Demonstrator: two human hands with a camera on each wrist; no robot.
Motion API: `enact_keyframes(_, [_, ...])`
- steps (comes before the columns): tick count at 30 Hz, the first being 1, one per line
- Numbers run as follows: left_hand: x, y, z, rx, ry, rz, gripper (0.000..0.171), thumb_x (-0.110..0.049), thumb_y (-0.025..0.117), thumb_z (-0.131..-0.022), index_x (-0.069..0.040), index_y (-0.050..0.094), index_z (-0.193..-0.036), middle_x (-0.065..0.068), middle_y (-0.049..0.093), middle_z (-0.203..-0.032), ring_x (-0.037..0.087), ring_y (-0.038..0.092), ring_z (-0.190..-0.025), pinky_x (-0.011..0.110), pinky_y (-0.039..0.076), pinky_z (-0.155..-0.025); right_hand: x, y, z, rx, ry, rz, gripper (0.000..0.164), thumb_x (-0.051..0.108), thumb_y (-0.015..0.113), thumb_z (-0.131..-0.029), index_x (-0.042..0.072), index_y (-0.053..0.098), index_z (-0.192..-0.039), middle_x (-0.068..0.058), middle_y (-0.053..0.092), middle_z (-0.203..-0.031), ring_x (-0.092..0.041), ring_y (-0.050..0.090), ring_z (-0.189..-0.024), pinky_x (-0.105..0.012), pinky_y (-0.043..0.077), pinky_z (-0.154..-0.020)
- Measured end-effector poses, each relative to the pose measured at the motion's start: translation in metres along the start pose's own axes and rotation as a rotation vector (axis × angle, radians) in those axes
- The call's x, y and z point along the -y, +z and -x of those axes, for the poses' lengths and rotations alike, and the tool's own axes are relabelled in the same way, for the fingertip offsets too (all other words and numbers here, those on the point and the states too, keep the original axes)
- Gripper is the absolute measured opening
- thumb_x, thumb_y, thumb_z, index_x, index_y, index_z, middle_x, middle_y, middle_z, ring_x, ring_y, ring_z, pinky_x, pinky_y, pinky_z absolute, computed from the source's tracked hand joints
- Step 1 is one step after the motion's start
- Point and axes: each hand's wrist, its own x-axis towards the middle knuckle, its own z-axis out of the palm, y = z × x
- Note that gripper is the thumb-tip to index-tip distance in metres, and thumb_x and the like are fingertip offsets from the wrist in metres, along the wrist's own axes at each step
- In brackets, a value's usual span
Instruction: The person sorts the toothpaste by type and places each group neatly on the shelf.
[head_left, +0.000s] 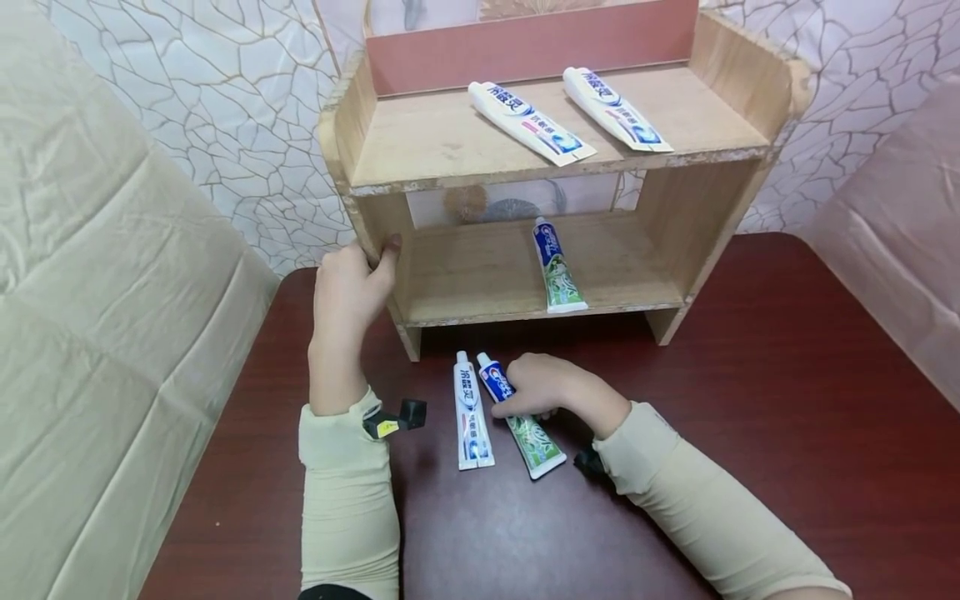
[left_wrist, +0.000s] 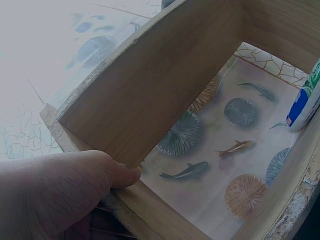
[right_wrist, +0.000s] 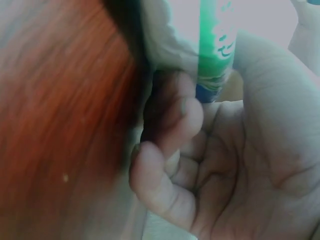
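My left hand (head_left: 347, 293) grips the left side panel of a two-tier wooden shelf (head_left: 472, 271), its thumb on the inner face. In the left wrist view the thumb lies over the panel's edge (left_wrist: 150, 200); the other fingers are mostly hidden. On the table before the shelf, my right hand (head_left: 546, 385) holds a blue and green toothpaste tube (head_left: 537, 448) by its middle. The right wrist view shows curled fingers under the tube (right_wrist: 215, 45) and the thumb at its other side. Just left of it lies a white and blue toothpaste tube (head_left: 471, 417), untouched.
Two white toothpaste tubes (head_left: 528, 125) lie slanted on the upper board. Another blue and green tube (head_left: 557, 267) lies on the lower board. The shelf stands at the back of a dark red table (head_left: 780, 400), with cloth (head_left: 112, 333) at the left and a patterned wall behind.
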Motion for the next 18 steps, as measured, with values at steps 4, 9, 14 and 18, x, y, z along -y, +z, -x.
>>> enact_keyframes(4, [0.000, 0.000, 0.001, -0.002, -0.002, 0.001, 0.052, -0.053, 0.051, -0.099, -0.009, 0.056, -0.071, 0.014, 0.063, -0.068, 0.035, 0.062, -0.069, 0.050, 0.048, -0.064, 0.001, -0.001, 0.003, -0.006, -0.010, -0.006, 0.037, 0.046, 0.072, -0.086, 0.012, 0.067, -0.073, -0.001, 0.062, -0.059, -0.014, 0.057, -0.046, -0.029, 0.049, -0.045])
enact_keyframes(9, [-0.001, 0.001, 0.001, 0.001, -0.003, -0.005, 0.053, -0.054, 0.050, -0.099, -0.010, 0.055, -0.070, 0.013, 0.062, -0.065, 0.035, 0.061, -0.068, 0.049, 0.048, -0.063, 0.001, -0.004, 0.006, -0.015, -0.014, -0.020, 0.035, 0.045, 0.073, -0.088, 0.013, 0.067, -0.076, -0.001, 0.063, -0.061, -0.014, 0.057, -0.047, -0.029, 0.048, -0.047])
enact_keyframes(14, [0.000, 0.001, 0.001, 0.001, -0.003, -0.009, 0.053, -0.054, 0.050, -0.099, -0.010, 0.055, -0.070, 0.013, 0.062, -0.066, 0.035, 0.061, -0.068, 0.050, 0.048, -0.062, 0.001, -0.008, 0.009, -0.033, -0.040, -0.021, 0.033, 0.044, 0.072, -0.088, 0.013, 0.067, -0.076, 0.000, 0.063, -0.060, -0.015, 0.058, -0.047, -0.029, 0.048, -0.046])
enact_keyframes(18, [0.001, 0.000, 0.001, -0.005, 0.000, -0.008, 0.053, -0.053, 0.050, -0.099, -0.010, 0.054, -0.070, 0.013, 0.062, -0.066, 0.035, 0.061, -0.067, 0.050, 0.048, -0.062, 0.002, -0.014, 0.012, -0.058, -0.079, -0.006, 0.033, 0.044, 0.072, -0.088, 0.014, 0.066, -0.073, 0.001, 0.062, -0.059, -0.013, 0.058, -0.046, -0.029, 0.048, -0.046])
